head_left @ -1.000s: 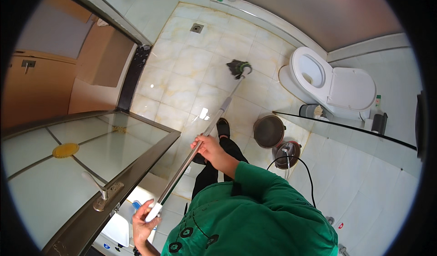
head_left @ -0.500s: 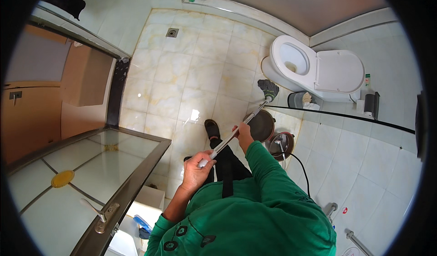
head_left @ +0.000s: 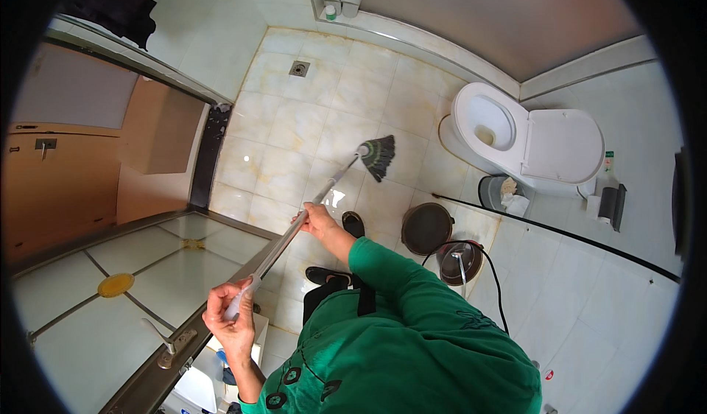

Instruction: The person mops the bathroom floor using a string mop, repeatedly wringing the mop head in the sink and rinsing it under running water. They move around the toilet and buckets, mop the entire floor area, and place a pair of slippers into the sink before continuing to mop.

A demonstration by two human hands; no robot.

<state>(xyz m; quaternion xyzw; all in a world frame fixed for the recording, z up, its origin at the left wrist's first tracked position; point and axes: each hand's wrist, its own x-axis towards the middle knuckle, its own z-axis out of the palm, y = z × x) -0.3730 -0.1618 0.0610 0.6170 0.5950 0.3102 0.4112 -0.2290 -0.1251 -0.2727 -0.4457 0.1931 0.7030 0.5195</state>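
Mop (head_left: 328, 187) in fingers (head_left: 220, 296) of both hands (head_left: 320, 221) (head_left: 236, 327)

Marbled tile floor (head_left: 287, 127), with square drain (head_left: 299, 68) near its far left corner, white toilet (head_left: 524, 135) beside its right edge, glass-paned door (head_left: 158, 292) at its near left.
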